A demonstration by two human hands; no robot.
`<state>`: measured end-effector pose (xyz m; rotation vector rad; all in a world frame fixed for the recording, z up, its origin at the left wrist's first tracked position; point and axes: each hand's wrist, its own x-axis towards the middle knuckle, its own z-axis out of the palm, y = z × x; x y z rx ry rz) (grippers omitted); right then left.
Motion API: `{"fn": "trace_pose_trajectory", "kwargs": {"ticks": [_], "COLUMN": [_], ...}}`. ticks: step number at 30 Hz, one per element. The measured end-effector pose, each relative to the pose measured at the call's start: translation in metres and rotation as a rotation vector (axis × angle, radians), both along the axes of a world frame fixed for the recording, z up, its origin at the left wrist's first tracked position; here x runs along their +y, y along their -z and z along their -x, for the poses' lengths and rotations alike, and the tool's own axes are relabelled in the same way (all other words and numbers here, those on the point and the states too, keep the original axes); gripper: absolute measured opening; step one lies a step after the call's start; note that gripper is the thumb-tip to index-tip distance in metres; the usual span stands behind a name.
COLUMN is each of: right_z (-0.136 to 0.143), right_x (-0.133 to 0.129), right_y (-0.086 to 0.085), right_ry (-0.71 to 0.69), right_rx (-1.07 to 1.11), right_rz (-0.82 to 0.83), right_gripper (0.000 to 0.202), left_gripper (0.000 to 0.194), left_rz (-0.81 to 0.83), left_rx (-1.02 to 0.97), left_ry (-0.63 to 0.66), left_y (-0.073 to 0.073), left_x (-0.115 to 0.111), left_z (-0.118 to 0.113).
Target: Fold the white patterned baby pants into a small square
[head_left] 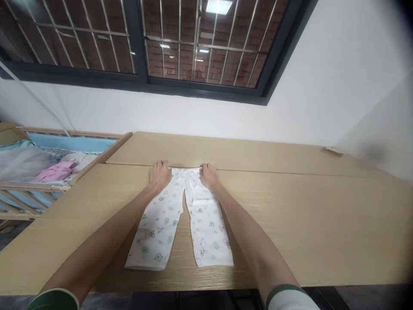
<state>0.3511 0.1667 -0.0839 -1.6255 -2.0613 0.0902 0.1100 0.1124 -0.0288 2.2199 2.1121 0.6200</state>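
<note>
A pair of small white pants [208, 224] with a green and pink animal print lies spread on the wooden table, waistband away from me and both legs toward me. My left hand [160, 175] is closed on the left corner of the waistband. At the right corner, my right hand [209, 175] grips the waistband with bent fingers. Between the two hands the waistband runs straight, close to the seam in the tabletop. A small fold shows near the crotch on the right leg.
The wooden table [309, 224] stretches wide to the right. On the left stands a wooden crib [100, 157] with blue lining, holding a pink cloth [57, 171] and white bedding. A barred window [203, 84] is above. A small flat object [333, 150] lies at the back right.
</note>
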Motion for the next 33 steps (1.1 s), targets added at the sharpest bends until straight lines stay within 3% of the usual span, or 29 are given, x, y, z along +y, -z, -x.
{"fn": "trace_pose_trajectory", "kwargs": {"ticks": [3, 6, 8, 10, 13, 16, 20, 24, 28, 33], "right_z": [-0.001, -0.005, -0.007, -0.010, -0.012, -0.013, -0.014, -0.015, -0.015, -0.013], "right_x": [0.002, 0.005, 0.007, 0.008, 0.007, 0.004, 0.002, 0.003, 0.001, -0.003], "right_y": [0.001, 0.000, -0.001, -0.002, -0.002, -0.002, -0.004, -0.006, -0.008, -0.025], "right_ry": [0.021, 0.037, 0.043, 0.035, 0.008, -0.001, 0.014, 0.030, 0.054, 0.083], "right_rx": [0.075, 0.179, 0.250, 0.310, 0.379, 0.431, 0.492, 0.555, 0.627, 0.727], "right_rz": [0.007, 0.012, 0.017, 0.024, 0.037, 0.040, 0.041, 0.055, 0.093, 0.220], "right_gripper": [0.028, 0.027, 0.025, 0.024, 0.019, 0.014, 0.010, 0.010, 0.012, 0.017], "left_gripper": [0.034, 0.028, 0.035, 0.039, 0.053, 0.064, 0.051, 0.034, 0.025, 0.030], "left_rz": [0.018, 0.161, 0.415, 0.569, 0.543, 0.528, 0.431, 0.472, 0.497, 0.672], "left_rx": [0.001, 0.007, -0.013, 0.015, 0.195, 0.292, 0.265, 0.220, 0.044, -0.416], "left_ry": [0.182, 0.485, 0.863, 1.075, 1.058, 0.990, 0.922, 0.893, 0.865, 0.829], "left_y": [-0.018, -0.030, -0.032, -0.030, -0.020, -0.010, -0.010, -0.019, -0.019, -0.019], "left_x": [-0.038, -0.092, -0.129, -0.158, -0.182, -0.188, -0.189, -0.190, -0.188, -0.191], "left_z": [-0.027, -0.057, -0.077, -0.095, -0.120, -0.138, -0.146, -0.141, -0.130, -0.111]}}
